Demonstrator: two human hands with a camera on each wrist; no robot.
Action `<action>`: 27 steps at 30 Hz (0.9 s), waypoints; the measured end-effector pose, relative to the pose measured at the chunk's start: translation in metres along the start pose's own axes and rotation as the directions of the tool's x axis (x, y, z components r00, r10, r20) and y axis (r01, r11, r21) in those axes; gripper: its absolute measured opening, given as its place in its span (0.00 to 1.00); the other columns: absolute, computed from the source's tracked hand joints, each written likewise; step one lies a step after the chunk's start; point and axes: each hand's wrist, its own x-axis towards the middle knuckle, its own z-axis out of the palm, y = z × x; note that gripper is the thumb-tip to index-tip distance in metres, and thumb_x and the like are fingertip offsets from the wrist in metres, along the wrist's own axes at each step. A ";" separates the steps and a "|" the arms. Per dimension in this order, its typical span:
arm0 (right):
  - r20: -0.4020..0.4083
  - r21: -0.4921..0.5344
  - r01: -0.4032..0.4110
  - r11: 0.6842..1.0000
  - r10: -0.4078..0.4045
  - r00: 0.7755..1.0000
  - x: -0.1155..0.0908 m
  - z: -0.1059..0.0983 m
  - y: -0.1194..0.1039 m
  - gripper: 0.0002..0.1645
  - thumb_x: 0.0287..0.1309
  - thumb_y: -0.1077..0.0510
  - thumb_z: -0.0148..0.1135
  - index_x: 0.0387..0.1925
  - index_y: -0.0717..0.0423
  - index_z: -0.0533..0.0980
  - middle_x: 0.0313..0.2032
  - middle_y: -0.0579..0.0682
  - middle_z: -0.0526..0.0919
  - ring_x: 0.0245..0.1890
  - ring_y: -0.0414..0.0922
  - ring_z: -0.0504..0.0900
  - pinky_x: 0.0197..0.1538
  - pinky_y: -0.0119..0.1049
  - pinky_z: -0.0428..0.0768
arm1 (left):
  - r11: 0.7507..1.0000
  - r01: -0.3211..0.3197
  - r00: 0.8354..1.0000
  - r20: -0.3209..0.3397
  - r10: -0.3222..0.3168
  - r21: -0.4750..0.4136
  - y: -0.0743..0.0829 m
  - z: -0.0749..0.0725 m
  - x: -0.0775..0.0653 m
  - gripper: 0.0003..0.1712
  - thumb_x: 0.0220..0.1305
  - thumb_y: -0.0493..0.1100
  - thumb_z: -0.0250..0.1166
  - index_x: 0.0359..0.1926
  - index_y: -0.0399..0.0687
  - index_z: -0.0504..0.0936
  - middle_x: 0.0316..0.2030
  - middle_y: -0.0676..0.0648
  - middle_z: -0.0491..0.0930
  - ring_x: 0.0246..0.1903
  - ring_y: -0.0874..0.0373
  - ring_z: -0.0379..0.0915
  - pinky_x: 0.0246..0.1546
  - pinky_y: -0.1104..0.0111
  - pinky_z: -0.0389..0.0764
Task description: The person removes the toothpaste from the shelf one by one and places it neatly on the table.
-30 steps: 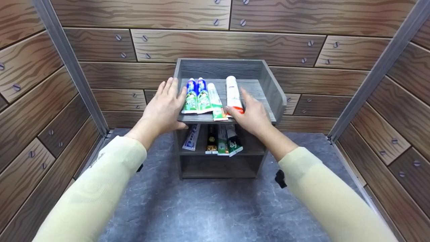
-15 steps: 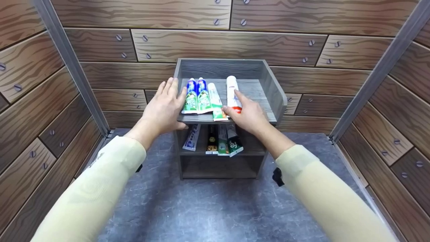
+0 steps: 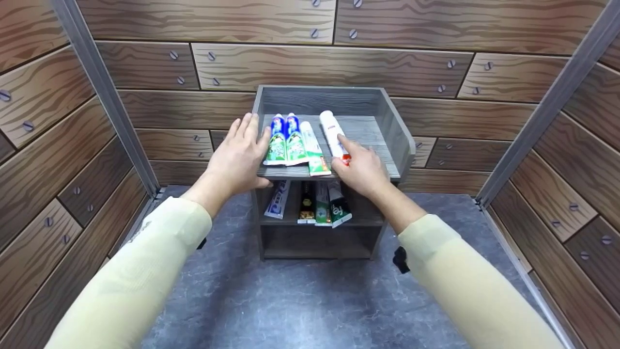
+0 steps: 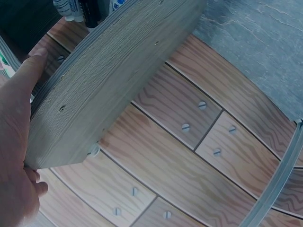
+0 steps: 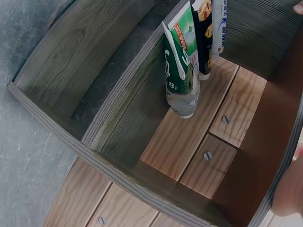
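Observation:
In the head view my right hand (image 3: 362, 167) pinches the lower end of a white and red toothpaste tube (image 3: 331, 130) between thumb and index finger. The tube lies tilted, cap to the back left, on the top board of a grey wooden shelf unit (image 3: 368, 127). My left hand (image 3: 237, 157) holds the unit's left front corner, fingers over the side and thumb under the top board. Beside it lie two blue and green toothpaste tubes (image 3: 277, 145) and a white and green tube (image 3: 311, 143). At the right wrist view's edge only part of the right hand (image 5: 289, 187) shows.
Several toothpaste tubes lie on the middle shelf: a white and blue one (image 3: 278, 199) at left, a black one (image 3: 307, 203) and a dark green one (image 3: 339, 206). A lower compartment (image 3: 315, 242) sits below. Wood-patterned walls (image 3: 315, 63) surround the grey floor (image 3: 290, 300).
My right hand has shifted its index finger onto the white and red tube. The tube's cap end has swung left, closer to the white and green tube. The left hand stays in place.

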 end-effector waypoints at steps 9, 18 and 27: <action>-0.010 0.012 -0.015 1.000 0.015 1.000 -0.001 -0.002 0.000 0.40 0.72 0.41 0.59 0.81 0.46 0.66 0.74 0.58 0.73 0.73 0.63 0.71 0.81 0.55 0.57 | 1.000 0.000 1.000 -0.001 0.000 0.006 0.001 -0.002 0.000 0.72 0.49 0.74 0.79 0.80 0.32 0.60 0.77 0.20 0.53 0.79 0.27 0.47 0.81 0.44 0.49; -0.027 0.069 -0.046 0.997 0.048 0.998 -0.001 -0.005 0.002 0.40 0.66 0.49 0.60 0.79 0.45 0.69 0.70 0.60 0.77 0.58 0.62 0.79 0.63 0.55 0.76 | 1.000 0.000 1.000 -0.004 0.000 0.005 0.002 -0.001 0.001 0.72 0.49 0.74 0.79 0.80 0.32 0.60 0.77 0.20 0.53 0.79 0.27 0.47 0.81 0.44 0.49; -0.096 0.164 -0.058 0.985 0.074 0.993 -0.003 -0.003 0.006 0.41 0.57 0.57 0.63 0.75 0.47 0.74 0.66 0.59 0.81 0.43 0.56 0.77 0.39 0.43 0.72 | 1.000 0.006 1.000 -0.014 -0.006 0.007 0.001 0.002 0.000 0.72 0.48 0.74 0.79 0.80 0.32 0.61 0.77 0.21 0.54 0.78 0.27 0.49 0.81 0.44 0.51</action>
